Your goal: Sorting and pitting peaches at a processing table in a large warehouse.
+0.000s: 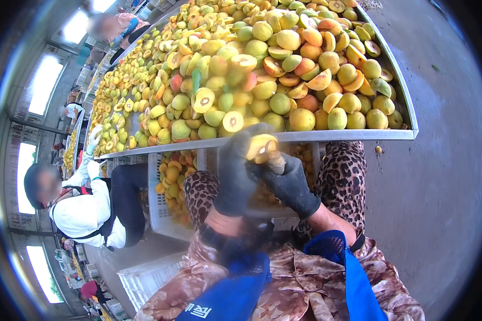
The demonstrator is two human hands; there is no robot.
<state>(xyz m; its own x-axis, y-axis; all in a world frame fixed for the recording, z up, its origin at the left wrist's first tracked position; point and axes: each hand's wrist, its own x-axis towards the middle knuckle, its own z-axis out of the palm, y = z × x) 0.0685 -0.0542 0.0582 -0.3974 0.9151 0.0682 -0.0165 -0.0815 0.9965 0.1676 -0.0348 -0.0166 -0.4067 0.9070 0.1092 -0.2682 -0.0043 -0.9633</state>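
Gloved in dark grey, my left hand (235, 172) grips a cut yellow stone fruit (258, 145) just over the near edge of the table. My right hand (292, 186), in a matching glove, is closed around the short wooden handle of a pitting tool (278, 162). Its curved metal loop lies against the cut face of the fruit. Both hands meet above my lap, and blur hides some finger detail. Beyond them, whole and halved stone fruit (261, 90) fill a metal-rimmed sorting table (345, 135); several halves show their pits.
Under the table, a white plastic crate (157, 214) of fruit stands by my knee; another crate (315, 162) with fruit sits between my knees. A stack of white crates (144, 277) is at lower left. A co-worker (84, 212) sits to the left, one gloved hand at the fruit.
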